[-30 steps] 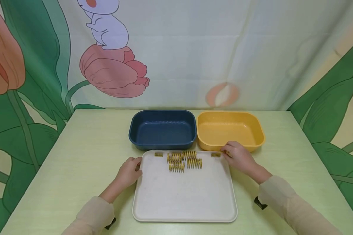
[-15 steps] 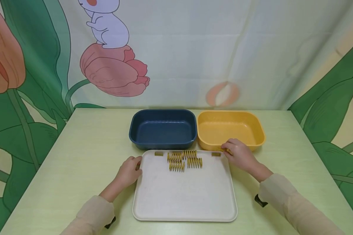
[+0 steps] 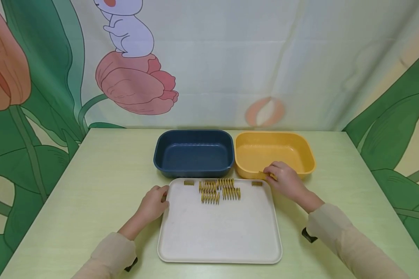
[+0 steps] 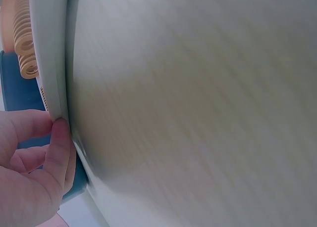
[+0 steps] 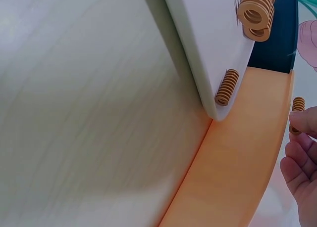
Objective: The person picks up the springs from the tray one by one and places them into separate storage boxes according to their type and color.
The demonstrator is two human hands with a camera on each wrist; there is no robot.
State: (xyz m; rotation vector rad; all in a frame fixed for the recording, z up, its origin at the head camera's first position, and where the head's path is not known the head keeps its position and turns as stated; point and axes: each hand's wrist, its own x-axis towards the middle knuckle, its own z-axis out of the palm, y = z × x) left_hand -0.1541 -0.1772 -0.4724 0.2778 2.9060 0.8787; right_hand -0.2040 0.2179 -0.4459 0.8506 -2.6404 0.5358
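Note:
My left hand (image 3: pixel 151 203) pinches the left rim of a white tray (image 3: pixel 220 234) near its far corner; the left wrist view shows thumb and fingers at that rim. Between thumb and fingers, my right hand (image 3: pixel 285 181) holds a small coil spring (image 5: pixel 298 104) at the front rim of the yellow bin (image 3: pixel 307 170). Several larger yellow coil springs (image 3: pixel 232 193) lie clustered along the tray's far side. One small spring (image 3: pixel 189 183) lies at the tray's far left, another small spring (image 3: pixel 257 184) at its far right.
A dark blue bin (image 3: pixel 193 173) stands beside the yellow one, both just beyond the tray. The pale green table (image 3: pixel 115 166) carries everything. Behind it hangs a printed curtain (image 3: pixel 213 77).
My right hand has risen slightly away from the tray's far right corner, carrying the small spring up to the yellow bin's front rim. My left hand has stayed at the tray's rim.

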